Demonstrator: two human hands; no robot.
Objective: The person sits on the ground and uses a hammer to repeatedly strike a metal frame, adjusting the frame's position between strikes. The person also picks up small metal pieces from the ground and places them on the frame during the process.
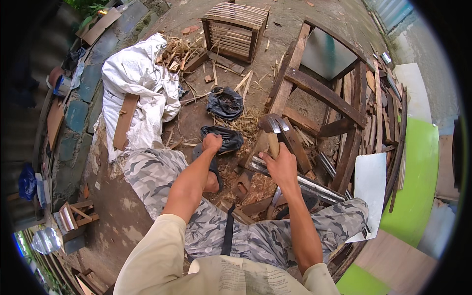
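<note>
My right hand [281,166] is wrapped round the wooden handle of a claw hammer [274,139], whose rusty brown head points away from me. Just under that hand runs a long bar with a worn white edge [314,189]. My left hand [212,142] is closed at the left rim of an open black plastic bag [230,139]; whatever its fingers pinch is too small or hidden. A second black plastic bag [225,102] with dark contents lies just beyond. Wood shavings [260,183] cover the ground between my legs, where another wooden handle [273,204] lies.
A dark wooden frame [327,98] stands at the right beside stacked wood strips [381,108]. A slatted wooden crate [235,32] sits at the far side. On the left, a white sack [137,73] carries a brown board [126,121]. Green panels [410,182] lie far right.
</note>
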